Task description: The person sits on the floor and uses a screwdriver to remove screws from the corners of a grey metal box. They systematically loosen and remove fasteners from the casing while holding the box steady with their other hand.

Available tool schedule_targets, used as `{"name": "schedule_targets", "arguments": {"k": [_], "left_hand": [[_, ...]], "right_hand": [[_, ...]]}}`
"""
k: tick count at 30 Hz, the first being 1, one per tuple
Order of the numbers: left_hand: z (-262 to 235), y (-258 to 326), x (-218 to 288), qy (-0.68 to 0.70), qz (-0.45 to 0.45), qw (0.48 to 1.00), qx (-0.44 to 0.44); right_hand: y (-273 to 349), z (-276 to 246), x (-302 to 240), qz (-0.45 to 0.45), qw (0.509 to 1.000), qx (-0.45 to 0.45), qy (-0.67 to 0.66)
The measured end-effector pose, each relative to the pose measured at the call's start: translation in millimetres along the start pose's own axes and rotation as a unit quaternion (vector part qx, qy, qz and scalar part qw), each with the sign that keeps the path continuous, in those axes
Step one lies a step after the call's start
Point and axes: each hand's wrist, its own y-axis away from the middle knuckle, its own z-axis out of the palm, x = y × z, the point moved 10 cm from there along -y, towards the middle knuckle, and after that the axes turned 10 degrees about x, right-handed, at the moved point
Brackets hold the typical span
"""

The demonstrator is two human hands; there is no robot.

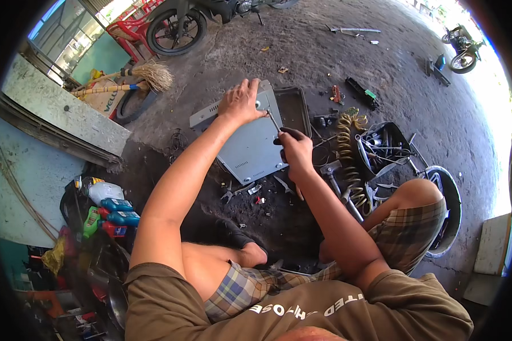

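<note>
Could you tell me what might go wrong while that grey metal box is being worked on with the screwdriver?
The screwdriver could slip toward the left hand, which presses the grey box close to its tip. The box lies on rough ground and may shift. A loosened screw could vanish among the small parts on the dark floor.

The grey box [250, 145] is looking like painted sheet metal, matt and smooth. The screwdriver [274, 121] shaft is showing bare shiny metal. The floor [324, 62] is looking like rough, dusty concrete, the coil spring [347, 153] is showing dull yellowish metal, and the bottles [116, 210] are looking like glossy plastic.
</note>
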Motion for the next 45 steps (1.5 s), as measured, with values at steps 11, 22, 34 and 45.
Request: {"name": "schedule_targets", "arguments": {"k": [11, 22, 34, 45], "left_hand": [[-3.4, -1.8, -8.3, -0.002, 0.007, 1.000, 0.007], [-3.6, -3.2, -9.4, 0.001, 0.002, 1.000, -0.001], [-6.2, 0.3, -4.6, -0.011, 0.020, 1.000, 0.013], [-8.6, 11.7, 5.0, -0.040, 0.039, 0.998, 0.035]], "right_hand": [[15.2, 0.6, 2.5, 0.048, 0.986, 0.055, -0.153], [29.2, 24.0, 23.3, 0.261, 0.908, -0.026, -0.326], [10.7, 16.6, -17.4, 0.031, 0.995, -0.089, -0.041], [-15.5, 32.3, -6.9, 0.133, 0.969, -0.196, -0.074]]}}
